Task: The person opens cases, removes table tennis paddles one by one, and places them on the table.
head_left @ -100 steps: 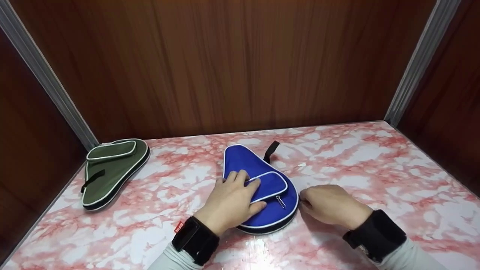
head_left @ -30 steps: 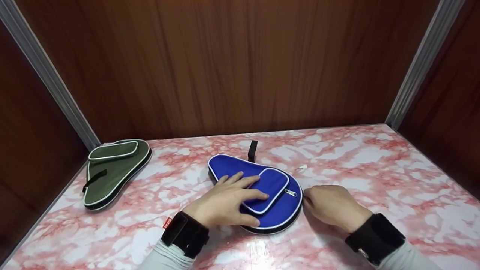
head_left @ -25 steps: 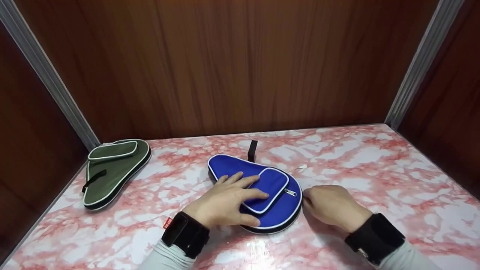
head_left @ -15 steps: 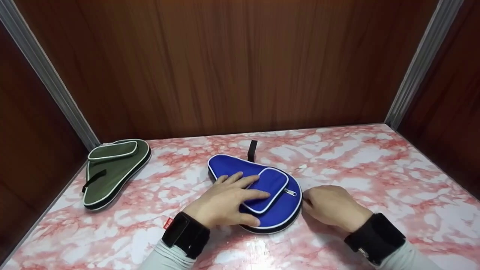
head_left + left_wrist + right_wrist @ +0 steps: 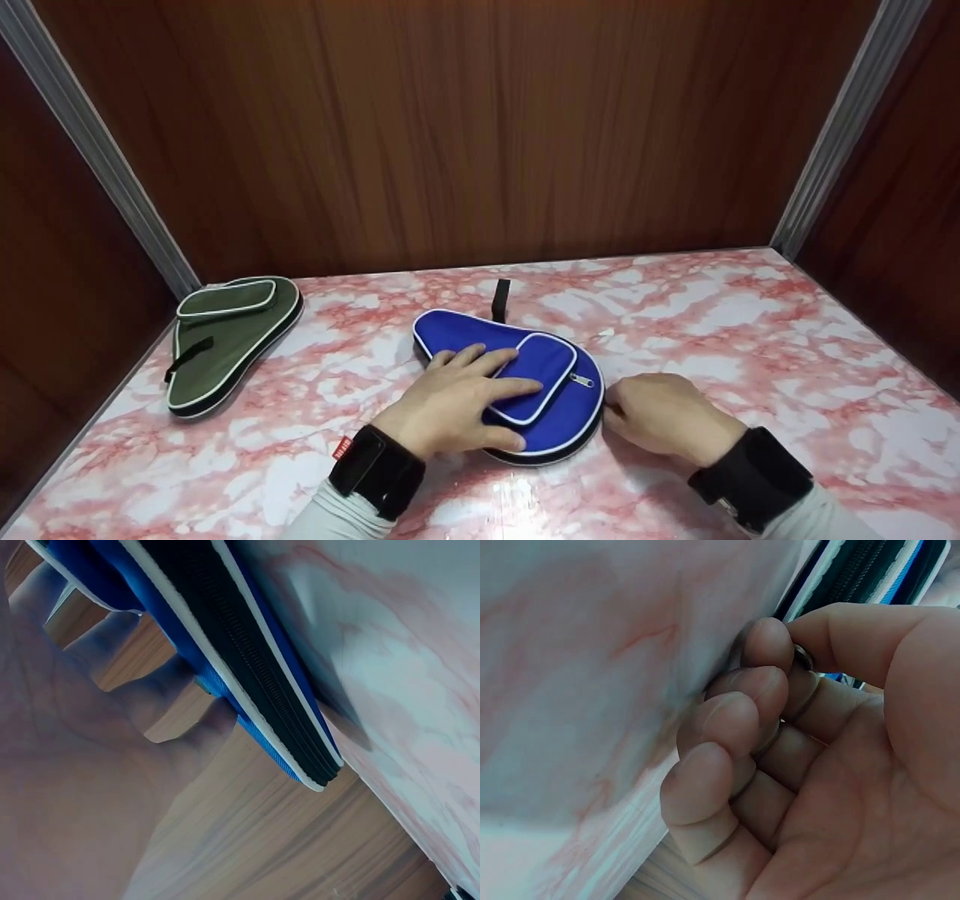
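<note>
Left hand spreads over the blue case, contents hidden; right hand pinches what seems its zipper pull.

glare on tabletop; right wrist view dim

"What's the blue paddle case in the centre made of?"
"Cloth, smooth with a faint sheen. Its black side zip looks matt and finely ridged."
"And the pocket zip pull?"
"Shiny silvery metal."
"The green paddle case at left?"
"Duller cloth."
"The tabletop along the bottom?"
"Smooth, marble-patterned, glossy at lower centre."
"The back panel up top?"
"Wood-grained, softly lustrous."
</note>
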A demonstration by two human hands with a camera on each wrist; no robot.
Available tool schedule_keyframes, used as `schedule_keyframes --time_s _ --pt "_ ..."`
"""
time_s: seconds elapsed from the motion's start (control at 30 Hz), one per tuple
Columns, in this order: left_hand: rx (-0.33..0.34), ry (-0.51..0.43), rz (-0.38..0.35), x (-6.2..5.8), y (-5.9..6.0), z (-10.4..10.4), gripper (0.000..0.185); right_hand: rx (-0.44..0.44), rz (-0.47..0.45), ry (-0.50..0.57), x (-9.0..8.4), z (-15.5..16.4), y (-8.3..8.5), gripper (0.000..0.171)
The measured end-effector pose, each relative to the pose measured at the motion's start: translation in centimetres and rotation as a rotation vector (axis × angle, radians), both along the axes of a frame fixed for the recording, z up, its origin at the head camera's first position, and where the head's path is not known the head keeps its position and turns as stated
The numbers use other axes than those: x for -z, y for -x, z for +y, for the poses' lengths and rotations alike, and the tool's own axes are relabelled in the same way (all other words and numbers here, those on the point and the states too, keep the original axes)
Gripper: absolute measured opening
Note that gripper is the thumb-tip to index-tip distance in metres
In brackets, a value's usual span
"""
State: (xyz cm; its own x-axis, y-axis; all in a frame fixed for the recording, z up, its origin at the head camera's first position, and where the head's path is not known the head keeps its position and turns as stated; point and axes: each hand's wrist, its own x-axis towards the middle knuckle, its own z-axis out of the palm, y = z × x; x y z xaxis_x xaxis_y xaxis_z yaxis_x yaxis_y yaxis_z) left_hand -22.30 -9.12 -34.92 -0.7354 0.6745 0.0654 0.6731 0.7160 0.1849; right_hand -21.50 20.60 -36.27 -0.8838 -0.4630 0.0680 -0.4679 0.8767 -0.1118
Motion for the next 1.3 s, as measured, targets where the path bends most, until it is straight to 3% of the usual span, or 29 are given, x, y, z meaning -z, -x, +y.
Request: schedule_keyframes --time_s 0.37,0.73,0.9,1.0,1.13,1.23,1.3 --pt "-0.04 -0.014 0.034 0.1 -0.3 0.2 0.069 -0.09 -0.011 0.032 -0.1 0.1 -0.2 0.033" --pt "-0.123 0.021 0.091 0.7 -0.5 1.2 0.073 -0.093 -0.05 0.041 -0.2 0.1 -0.1 0.03" --pt "-0.127 0.026 0.105 0.7 -0.5 1.3 0.074 -0.106 -0.053 0.039 -0.3 -0.1 -0.3 0.032" --pt "-0.09 0.012 0.072 0.5 -0.4 1.0 0.074 -0.096 -0.051 0.038 -0.3 -0.3 -0.3 0.032" --pt "-0.025 -0.022 -0.033 -0.1 -0.2 0.0 0.077 -0.061 -0.056 0.039 -0.1 -0.5 -0.4 0.032" --pt "-0.033 -0.053 -0.095 -0.4 -0.2 -0.4 0.08 -0.027 -0.059 0.042 -0.1 -0.8 -0.4 0.033" --pt "-0.046 -0.05 -0.082 -0.5 -0.3 -0.3 0.081 0.003 -0.043 0.043 -0.1 -0.8 -0.3 0.033"
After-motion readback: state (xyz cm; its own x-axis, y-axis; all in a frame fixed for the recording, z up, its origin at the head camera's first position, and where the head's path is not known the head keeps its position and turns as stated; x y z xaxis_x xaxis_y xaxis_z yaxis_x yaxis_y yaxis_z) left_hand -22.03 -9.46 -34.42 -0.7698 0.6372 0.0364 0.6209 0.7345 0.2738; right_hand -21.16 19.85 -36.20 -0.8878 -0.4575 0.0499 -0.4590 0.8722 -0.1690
